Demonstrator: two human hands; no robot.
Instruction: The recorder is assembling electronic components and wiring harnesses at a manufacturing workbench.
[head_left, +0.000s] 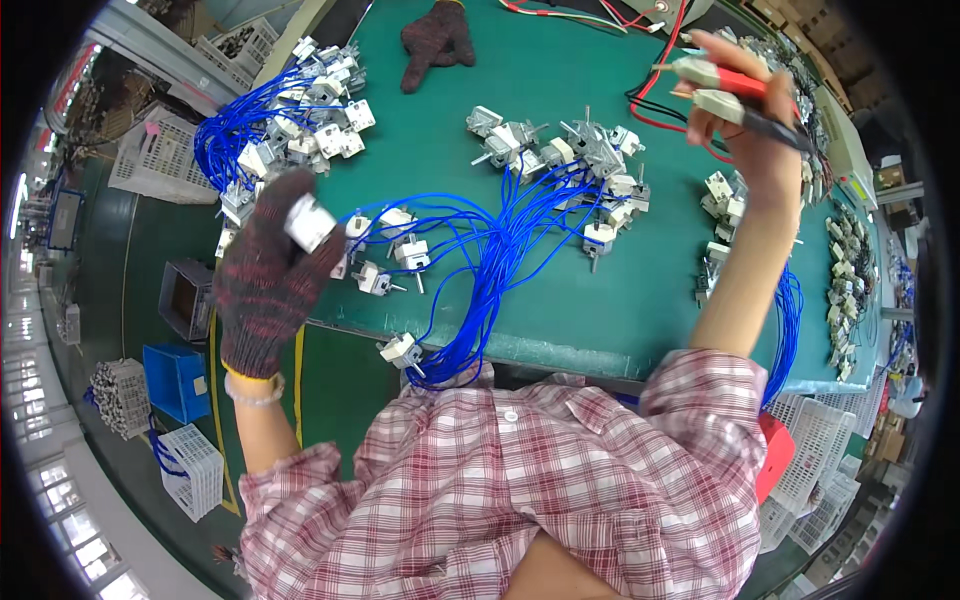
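My left hand point(270, 275), in a dark knitted glove, is raised at the table's left front edge. Its fingers are closed around a small white-and-metal switch-like part point(311, 222). My bare right hand point(765, 165), up over the right side, grips a red test probe point(738, 84) and a black test probe point(768, 124) side by side, their pale tips pointing left. Between the hands lies a bundle of blue wires point(490, 275), fanning out to several similar parts point(590, 155). Some parts point(403, 350) from this bundle lie at the front edge.
Another heap of parts point(330, 110) with blue wires covers the table's back left. A dark glove point(437, 45) lies on the green tabletop point(400, 170) at the back. More parts point(722, 205) lie under my right arm. Crates, including a blue one point(177, 383), stand on the floor.
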